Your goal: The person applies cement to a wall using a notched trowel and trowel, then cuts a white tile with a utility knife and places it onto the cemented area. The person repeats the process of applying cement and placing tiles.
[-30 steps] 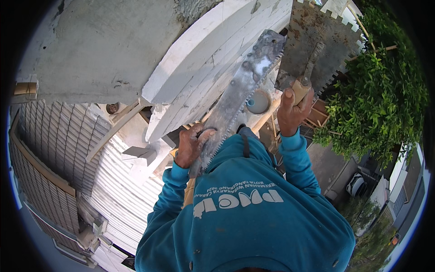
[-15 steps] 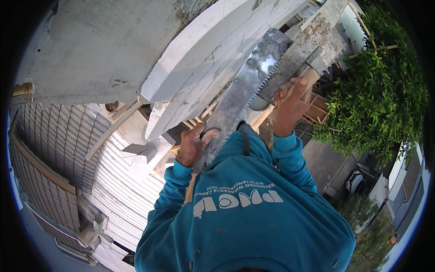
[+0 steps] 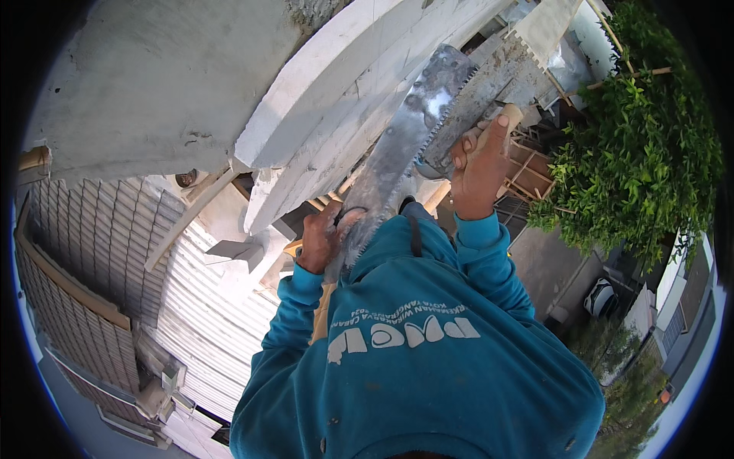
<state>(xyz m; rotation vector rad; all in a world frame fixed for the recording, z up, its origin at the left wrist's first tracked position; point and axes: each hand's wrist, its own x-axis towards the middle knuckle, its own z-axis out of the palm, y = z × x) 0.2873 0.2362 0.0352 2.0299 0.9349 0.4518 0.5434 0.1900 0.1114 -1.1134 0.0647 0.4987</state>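
Observation:
A long grey metal plate (image 3: pixel 394 149) with a toothed right edge slants up and away from me, its surface wet or smeared. My left hand (image 3: pixel 317 239) is closed on its near end, the thumb lying over its face. To the right, my right hand (image 3: pixel 480 172) grips the pale wooden handle (image 3: pixel 511 116) of a flat, mortar-stained trowel (image 3: pixel 462 115), thumb up along the handle. The trowel's plate lies close beside the toothed edge; I cannot tell whether they touch. Its far outline partly merges with stained surfaces behind.
A curved whitish concrete ledge (image 3: pixel 336 99) rises ahead on the left, below a grey slab (image 3: pixel 168 84). Far below lie a tiled roof (image 3: pixel 99 245) and a corrugated sheet roof (image 3: pixel 206 314). Leafy branches (image 3: pixel 642 145) stand at the right, over a paved lane (image 3: pixel 547 268).
The toothed plate has shifted slightly left. My right hand and the trowel have moved a little left and up, closer to the plate. Both grips remain.

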